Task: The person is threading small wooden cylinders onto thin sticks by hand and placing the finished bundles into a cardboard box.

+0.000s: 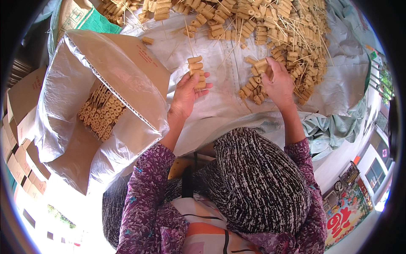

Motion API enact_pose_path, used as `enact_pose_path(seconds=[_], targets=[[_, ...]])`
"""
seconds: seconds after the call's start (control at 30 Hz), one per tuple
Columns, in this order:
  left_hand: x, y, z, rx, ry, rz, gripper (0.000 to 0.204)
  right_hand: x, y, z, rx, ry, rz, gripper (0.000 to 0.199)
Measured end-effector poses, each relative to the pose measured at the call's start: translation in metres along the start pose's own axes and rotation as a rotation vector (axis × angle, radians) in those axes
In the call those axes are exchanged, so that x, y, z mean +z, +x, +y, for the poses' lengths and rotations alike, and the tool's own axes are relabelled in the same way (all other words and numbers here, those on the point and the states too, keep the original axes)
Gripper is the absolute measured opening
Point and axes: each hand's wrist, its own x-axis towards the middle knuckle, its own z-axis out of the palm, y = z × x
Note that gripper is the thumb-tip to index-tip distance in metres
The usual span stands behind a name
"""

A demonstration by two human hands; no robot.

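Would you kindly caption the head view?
Left hand holds skewered tan rolls; right hand reaches the pile.

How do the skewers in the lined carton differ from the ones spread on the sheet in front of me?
The skewers in the carton lie packed side by side in one direction; the pile on the sheet is loose, sticks crossing at many angles. The carton batch is small and contained; the pile spreads wide. Both hold tan, ring-shaped pieces threaded on thin sticks, like those at the left hand and right hand.

White plastic sheet point(237, 101) – skewered tan rolls point(270, 25) heaped, lined carton point(127, 63) alongside.
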Motion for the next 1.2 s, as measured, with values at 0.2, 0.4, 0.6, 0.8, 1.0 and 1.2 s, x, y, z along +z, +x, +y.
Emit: enact_pose_path(seconds=[0.2, 0.4, 0.6, 0.8, 1.0, 1.2], targets=[[0.043, -0.005, -0.012, 0.156, 0.178, 0.044, 0.046, 0.053, 0.000, -0.070, 0.347, 0.942, -0.323, 0.041], [0.063, -0.018, 0.000, 0.129, 0.240, 0.095, 0.047, 0.091, -0.004, -0.087, 0.268, 1.098, -0.011, 0.041], [0.055, -0.015, -0.010, 0.127, 0.187, 0.090, 0.045, 0.096, -0.007, -0.078, 0.258, 1.097, -0.020, 0.041], [0.043, -0.010, -0.013, 0.089, 0.234, 0.086, 0.043, 0.090, -0.008, -0.082, 0.307, 1.198, -0.044, 0.050], [0.043, -0.008, -0.030, 0.226, 0.381, 0.050, 0.039, 0.084, -0.014, -0.092, 0.168, 0.790, -0.046, 0.066], [0.043, -0.027, 0.014, 0.169, 1.118, -0.143, 0.044, 0.088, -0.017, -0.074, 0.245, 0.849, -0.145, 0.060]])
